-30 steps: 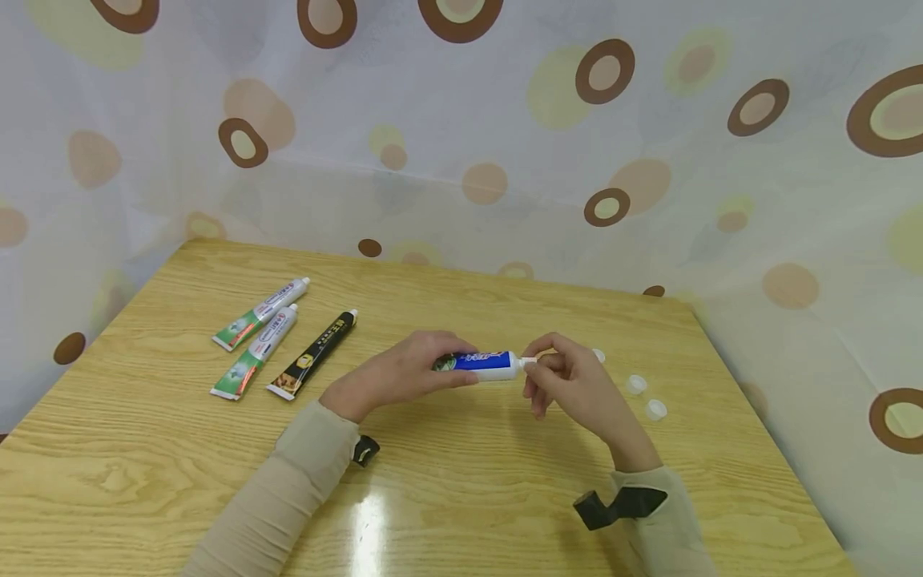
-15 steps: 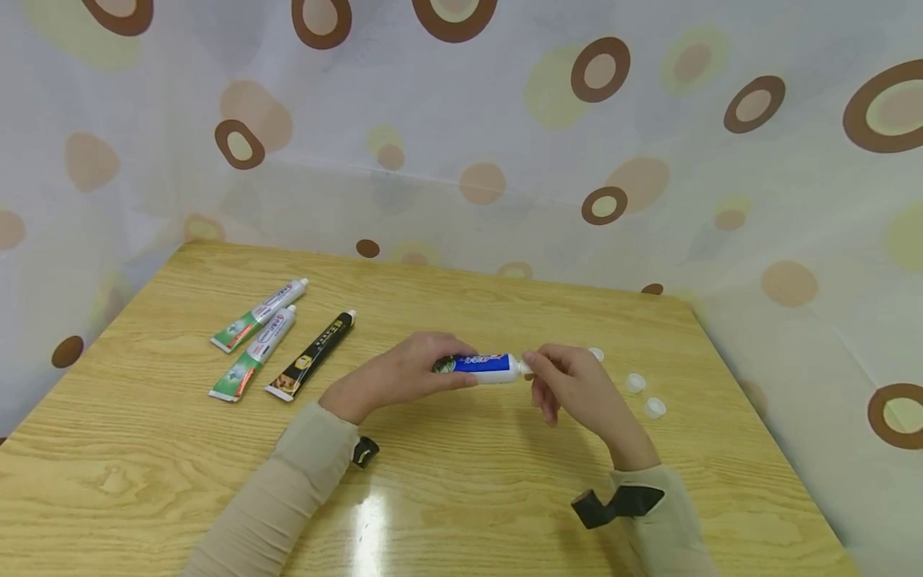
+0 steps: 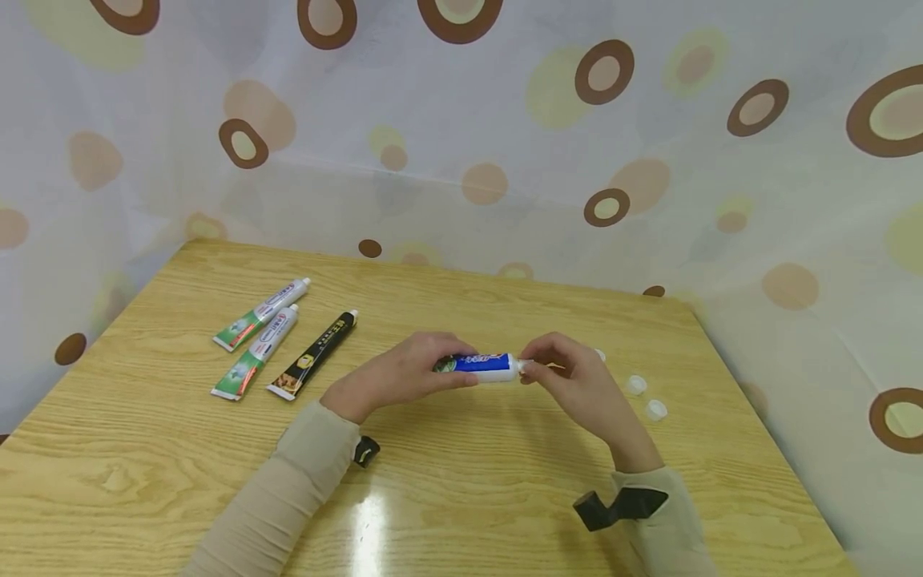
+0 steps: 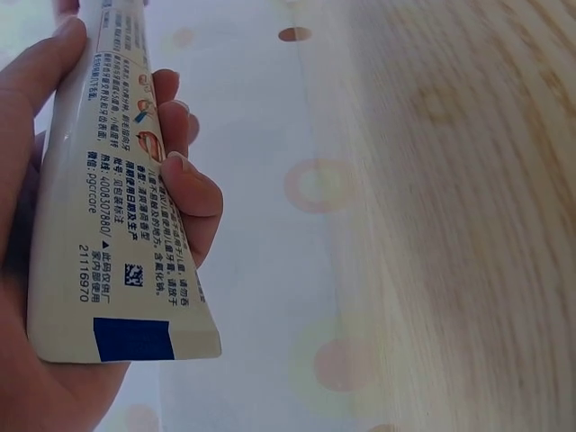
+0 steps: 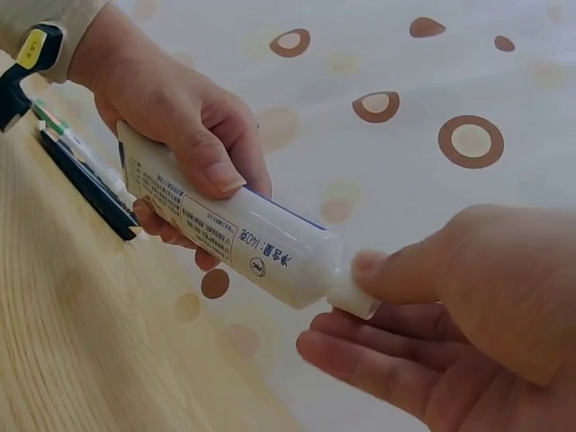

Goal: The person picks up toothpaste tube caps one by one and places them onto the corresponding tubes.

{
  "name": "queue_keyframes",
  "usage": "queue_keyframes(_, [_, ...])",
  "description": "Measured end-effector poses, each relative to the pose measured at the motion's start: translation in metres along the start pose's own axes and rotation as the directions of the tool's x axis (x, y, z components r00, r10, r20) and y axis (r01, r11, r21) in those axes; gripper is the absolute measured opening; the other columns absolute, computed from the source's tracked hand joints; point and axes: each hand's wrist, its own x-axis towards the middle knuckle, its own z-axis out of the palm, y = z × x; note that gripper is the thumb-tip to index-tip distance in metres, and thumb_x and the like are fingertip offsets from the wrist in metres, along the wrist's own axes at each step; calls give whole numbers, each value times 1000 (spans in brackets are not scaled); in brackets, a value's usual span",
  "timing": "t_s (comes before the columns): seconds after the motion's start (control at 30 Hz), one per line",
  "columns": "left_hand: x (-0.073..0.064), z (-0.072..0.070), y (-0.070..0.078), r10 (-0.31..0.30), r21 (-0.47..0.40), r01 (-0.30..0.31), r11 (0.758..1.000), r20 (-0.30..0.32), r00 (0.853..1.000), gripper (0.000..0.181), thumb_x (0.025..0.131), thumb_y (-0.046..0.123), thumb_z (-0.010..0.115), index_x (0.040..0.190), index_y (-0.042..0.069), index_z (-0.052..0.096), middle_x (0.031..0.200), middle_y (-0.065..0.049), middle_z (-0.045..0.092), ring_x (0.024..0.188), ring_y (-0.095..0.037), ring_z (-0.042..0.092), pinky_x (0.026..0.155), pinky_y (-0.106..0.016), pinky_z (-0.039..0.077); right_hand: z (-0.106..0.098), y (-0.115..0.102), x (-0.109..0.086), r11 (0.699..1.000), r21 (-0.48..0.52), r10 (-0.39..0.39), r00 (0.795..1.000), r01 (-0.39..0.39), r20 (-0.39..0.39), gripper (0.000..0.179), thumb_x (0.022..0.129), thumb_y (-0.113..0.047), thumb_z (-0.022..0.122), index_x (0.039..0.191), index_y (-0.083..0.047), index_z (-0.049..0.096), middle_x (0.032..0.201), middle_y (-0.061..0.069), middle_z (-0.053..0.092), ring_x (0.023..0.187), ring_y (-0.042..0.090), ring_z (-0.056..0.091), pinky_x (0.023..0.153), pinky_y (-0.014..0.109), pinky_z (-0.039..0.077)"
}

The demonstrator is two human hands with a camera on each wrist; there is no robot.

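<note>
My left hand grips a blue and white toothpaste tube around its body, fingers on one side and thumb on the other. In the left wrist view the tube's flat crimped end faces the camera, printed side up. My right hand pinches the white cap at the tube's neck between thumb and fingers. The cap sits at the tube's mouth; whether it is still threaded on, I cannot tell. The tube is held above the table, roughly level in the head view.
Two green and white toothpaste tubes and a black toothpaste tube lie at the left of the wooden table. Several loose white caps lie right of my right hand. A patterned curtain hangs behind.
My right fingers have shifted their hold on the cap, opening and closing around it in a turning motion. The left hand and tube have stayed nearly in place.
</note>
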Motion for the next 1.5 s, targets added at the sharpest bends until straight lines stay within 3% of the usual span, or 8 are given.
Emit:
queue_keyframes(0.27, [0,3,-1,29,14,-29,999,20,999,42,96,39,64,126,10,66,117,-3,68,95,-11,60,84,-29,51,2,3,2,993,-11,117,993,-117,28,25,103,-21,55,112,2,61,84,24,65,65,25,67,60,39,59])
queue_keyframes(0.57, [2,9,-1,-6,27,3,1000,98,995,40,97,37,64,126,10,67,115,-3,68,94,-11,59,86,-31,51,6,5,2,996,-36,81,993,-78,89,17,97,-18,65,111,-8,62,98,11,66,76,21,67,71,44,59])
queue_keyframes(0.83, [2,16,-3,-24,18,22,1000,143,989,37,97,35,65,125,10,67,118,-2,69,99,-10,61,91,-31,50,9,11,1,993,-102,77,992,-67,98,9,100,-13,60,106,-7,64,93,10,68,73,19,67,66,41,59])
queue_keyframes(1.1, [3,24,-6,-43,22,39,999,200,979,35,96,38,65,122,14,69,113,5,68,97,-8,59,93,-29,49,10,19,-7,979,-187,114,979,-82,170,11,100,-15,60,104,-8,66,94,5,68,75,13,65,67,33,57])
queue_keyframes(1.27, [3,24,-7,-43,6,43,999,193,980,36,97,37,64,123,13,68,114,5,68,96,-8,59,91,-29,49,8,22,-6,979,-194,100,982,-68,159,11,100,-15,61,105,-8,67,95,4,69,79,13,65,70,31,58])
queue_keyframes(1.5, [2,22,-8,-78,-12,80,997,150,986,39,97,40,64,126,14,67,122,1,67,106,-10,60,96,-33,49,5,21,-9,992,-111,78,982,-60,170,9,97,-10,64,105,-11,66,102,6,68,94,19,66,81,29,57])
